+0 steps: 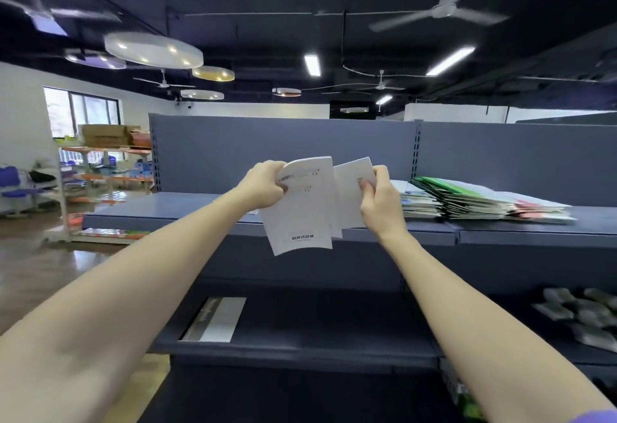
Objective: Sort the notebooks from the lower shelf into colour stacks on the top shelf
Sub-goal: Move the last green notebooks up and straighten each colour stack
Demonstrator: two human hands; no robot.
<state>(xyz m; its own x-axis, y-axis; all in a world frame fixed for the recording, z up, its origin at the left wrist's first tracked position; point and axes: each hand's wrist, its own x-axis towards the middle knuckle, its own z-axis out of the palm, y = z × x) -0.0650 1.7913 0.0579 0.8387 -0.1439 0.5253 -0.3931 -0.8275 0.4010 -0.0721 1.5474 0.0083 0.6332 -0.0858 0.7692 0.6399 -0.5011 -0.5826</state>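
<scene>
You are standing at the shelving, holding white notebooks (302, 209) above the top shelf (334, 222). Your left hand (265, 185) is gripping one; your right hand (380, 200) is pinching another. Be separating them cleanly before placing. The top shelf is carrying fanned stacks (480, 200), green uppermost.

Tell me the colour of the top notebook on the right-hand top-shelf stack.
Green: the top notebook shows a green cover, clearest in the head view.

Ceiling: dark, with ceiling fans (444, 10) and round lamps (153, 50).
Left wall: white, window (81, 110).
Floor: glossy brown (40, 255).
</scene>
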